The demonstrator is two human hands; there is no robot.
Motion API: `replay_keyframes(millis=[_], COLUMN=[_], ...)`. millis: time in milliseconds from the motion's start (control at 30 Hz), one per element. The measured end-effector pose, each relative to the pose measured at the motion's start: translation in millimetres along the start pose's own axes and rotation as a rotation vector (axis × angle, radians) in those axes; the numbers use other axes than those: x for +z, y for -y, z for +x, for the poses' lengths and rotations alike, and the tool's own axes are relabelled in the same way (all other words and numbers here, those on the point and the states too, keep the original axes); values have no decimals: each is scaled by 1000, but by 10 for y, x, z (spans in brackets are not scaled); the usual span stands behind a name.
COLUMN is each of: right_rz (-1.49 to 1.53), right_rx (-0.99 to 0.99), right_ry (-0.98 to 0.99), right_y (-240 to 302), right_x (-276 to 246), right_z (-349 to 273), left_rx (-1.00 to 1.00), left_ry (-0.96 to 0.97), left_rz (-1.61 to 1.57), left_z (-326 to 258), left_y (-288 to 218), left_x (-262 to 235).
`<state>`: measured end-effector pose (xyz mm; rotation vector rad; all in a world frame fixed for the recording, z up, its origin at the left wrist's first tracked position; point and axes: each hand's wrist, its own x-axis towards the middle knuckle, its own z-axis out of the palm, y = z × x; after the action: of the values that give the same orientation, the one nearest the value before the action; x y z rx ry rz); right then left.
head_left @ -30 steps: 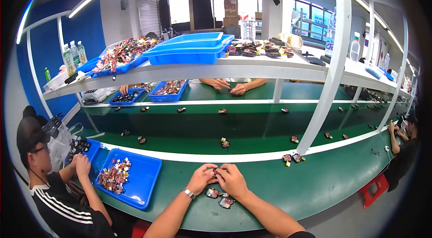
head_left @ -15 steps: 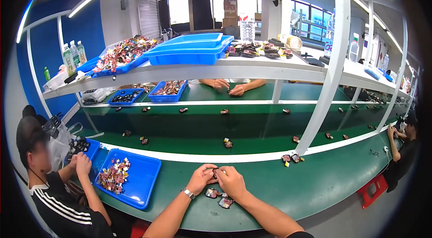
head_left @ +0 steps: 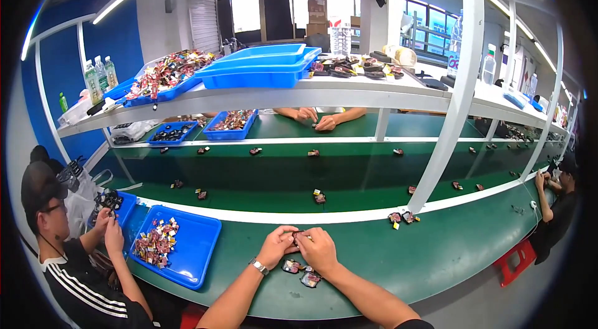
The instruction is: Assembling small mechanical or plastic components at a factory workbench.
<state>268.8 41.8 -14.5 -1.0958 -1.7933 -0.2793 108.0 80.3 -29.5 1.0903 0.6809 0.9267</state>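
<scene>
At lower centre, our left hand (head_left: pixel 278 247) and right hand (head_left: pixel 316 250) grip a part (head_left: pixel 298 234); loose pieces (head_left: pixel 291 266) lie just below.

A small dark piece (head_left: pixel 299 234) is pinched between the fingertips of the left hand (head_left: pixel 276 248) and the right hand (head_left: pixel 317 250), mostly covered by them, so its full outline cannot be made out. Near the hands, on their wearer's side, two more small pieces lie on the green table (head_left: pixel 386 260): a left piece (head_left: pixel 291 265) and, slightly closer to the person, a right piece (head_left: pixel 310 278), both dark-edged with reddish and pale patches; whether they touch is unclear
</scene>
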Motion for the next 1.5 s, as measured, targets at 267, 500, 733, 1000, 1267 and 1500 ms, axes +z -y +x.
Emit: replay_keyframes(millis=[267,500,733,1000,1267,1500], right_rz=[-52,-28,111,-127,-365,209], right_rx=[-25,17,146,546,533,415], right_ry=[-11,13,148,-88,157,134], right_y=[-73,55,-175,-1739,-1242,-1133], right_x=[83,35,85,3,242,152], right_z=[-42,-13,104,282,497,208], left_rx=[-10,36,21,24,-18,1], left_ry=[-41,-59,-51,43,72,33], left_rz=[49,4,-141,-88,-46,-54], left_z=[19,27,-12,32,4,34], left_y=[-8,26,-74,-75,-129,-102], left_x=[41,18,58,12,-26,-44])
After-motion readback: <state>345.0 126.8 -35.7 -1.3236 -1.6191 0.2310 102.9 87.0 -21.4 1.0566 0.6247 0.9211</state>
